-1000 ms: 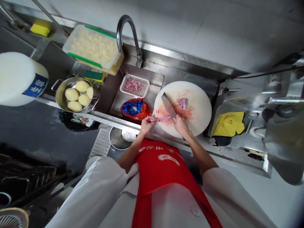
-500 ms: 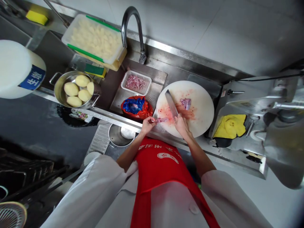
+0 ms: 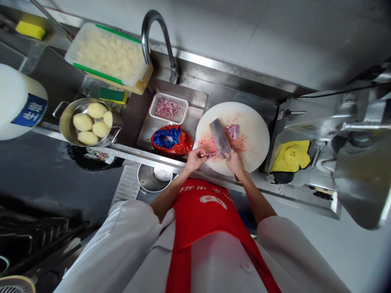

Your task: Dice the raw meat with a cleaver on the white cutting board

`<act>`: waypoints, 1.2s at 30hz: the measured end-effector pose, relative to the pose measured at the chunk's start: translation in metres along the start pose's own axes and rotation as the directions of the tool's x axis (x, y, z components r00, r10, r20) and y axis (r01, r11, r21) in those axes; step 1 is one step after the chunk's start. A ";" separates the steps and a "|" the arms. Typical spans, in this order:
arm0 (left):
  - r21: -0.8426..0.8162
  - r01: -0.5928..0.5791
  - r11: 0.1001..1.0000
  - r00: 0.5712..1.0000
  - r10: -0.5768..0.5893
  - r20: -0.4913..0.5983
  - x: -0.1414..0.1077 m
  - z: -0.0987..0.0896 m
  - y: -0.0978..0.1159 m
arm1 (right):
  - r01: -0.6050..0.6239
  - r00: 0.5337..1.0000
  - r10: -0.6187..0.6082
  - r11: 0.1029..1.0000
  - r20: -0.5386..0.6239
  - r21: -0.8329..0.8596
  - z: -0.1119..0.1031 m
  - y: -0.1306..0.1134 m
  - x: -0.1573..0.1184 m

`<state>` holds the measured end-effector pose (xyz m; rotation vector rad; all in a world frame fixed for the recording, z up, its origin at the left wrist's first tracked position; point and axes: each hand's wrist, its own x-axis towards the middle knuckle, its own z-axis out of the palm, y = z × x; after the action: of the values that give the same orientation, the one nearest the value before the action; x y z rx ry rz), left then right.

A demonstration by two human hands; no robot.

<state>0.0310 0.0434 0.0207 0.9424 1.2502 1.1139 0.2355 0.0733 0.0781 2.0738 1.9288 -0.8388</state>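
My right hand grips the handle of a cleaver, whose broad blade lies tilted over the round white cutting board. At the board's left edge, my left hand pinches the end of a thin strip of raw meat, and the strip's other end reaches the blade's lower part. Another piece of meat rests on the board right of the blade, among red stains.
Left of the board are a white basket of chopped meat and a red bag with blue lining. Farther left stand a pot of potatoes and a lidded tub. A faucet arches behind; a yellow cloth lies right.
The cleaver's blade has turned to show more of its flat side and has come over the meat strip near my left hand. The whole view has shifted slightly.
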 end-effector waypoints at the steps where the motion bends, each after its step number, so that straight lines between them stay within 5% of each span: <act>1: 0.009 -0.024 1.000 0.999 0.023 0.038 0.007 0.010 0.002 | -0.018 1.000 0.018 1.000 -0.010 0.003 -0.002 0.009 0.001; 5: 0.203 -0.102 0.974 0.993 0.089 0.072 0.019 0.032 0.002 | -0.082 0.996 0.082 0.997 -0.045 -0.006 -0.014 0.029 -0.001; 10: 0.498 -0.156 0.853 0.987 0.159 0.038 0.003 0.018 -0.015 | -0.060 0.994 0.059 0.998 -0.091 -0.010 -0.036 0.012 -0.016; 14: 0.493 -0.151 0.857 0.987 0.158 0.028 -0.002 0.014 -0.023 | -0.068 0.971 0.070 0.998 -0.227 0.015 -0.031 -0.016 -0.034; 19: 0.472 -0.126 0.873 0.992 0.123 0.036 0.003 0.014 -0.020 | -0.073 0.997 0.074 0.997 0.036 -0.014 -0.012 -0.022 -0.040; 25: 0.478 -0.134 0.868 0.991 0.119 0.062 0.000 0.009 -0.017 | -0.080 0.984 0.076 0.997 -0.161 -0.020 -0.010 -0.029 -0.047; 30: 0.497 -0.152 0.855 0.988 0.125 0.087 -0.001 0.012 -0.014 | -0.045 0.999 0.046 0.999 0.013 -0.015 0.019 -0.042 -0.042; 33: 0.502 -0.178 0.847 0.984 0.137 0.118 -0.002 0.011 -0.012 | -0.019 0.999 0.020 1.000 0.048 -0.025 0.012 -0.037 -0.037; 36: 0.473 -0.192 0.860 0.979 0.201 0.034 -0.006 -0.005 -0.009 | -0.011 1.000 0.011 0.999 0.010 -0.046 -0.012 -0.037 -0.040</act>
<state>0.0275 0.0356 0.0125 1.4614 1.5022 0.9849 0.2036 0.0507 0.1175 2.0484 1.9116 -0.7935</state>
